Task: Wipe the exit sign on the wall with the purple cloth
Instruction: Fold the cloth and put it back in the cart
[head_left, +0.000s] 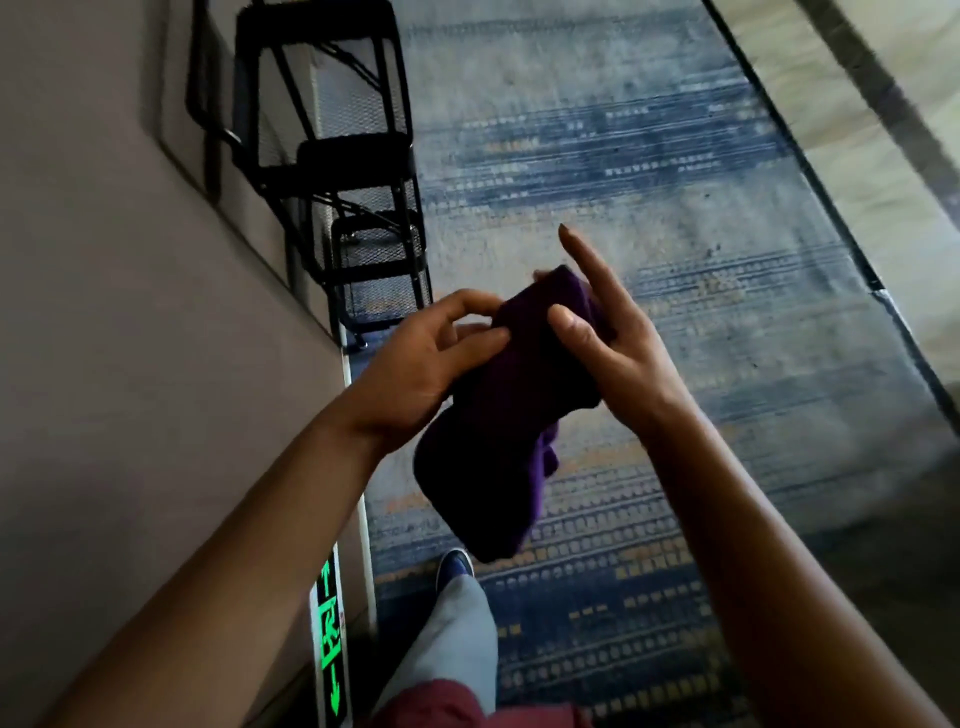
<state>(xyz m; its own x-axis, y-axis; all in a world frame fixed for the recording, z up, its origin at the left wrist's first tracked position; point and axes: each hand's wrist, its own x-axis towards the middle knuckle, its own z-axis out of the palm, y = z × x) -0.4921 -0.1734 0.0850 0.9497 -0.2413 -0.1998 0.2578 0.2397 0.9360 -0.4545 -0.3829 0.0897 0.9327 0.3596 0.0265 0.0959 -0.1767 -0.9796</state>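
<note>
A dark purple cloth (498, 415) hangs folded between both hands in the middle of the view, above the carpet. My left hand (415, 364) pinches its left edge with fingers and thumb. My right hand (608, 338) grips its upper right part with the thumb across the fabric and the index finger stretched out. The exit sign (330, 639), a narrow strip glowing green with arrows and a running figure, sits low on the wall at the bottom left, well below and apart from the cloth.
A beige wall (130, 338) fills the left side. A black metal mesh rack (337, 156) stands against it further ahead. A blue patterned carpet (675, 208) covers the floor. My leg and blue shoe (454, 566) are beside the sign.
</note>
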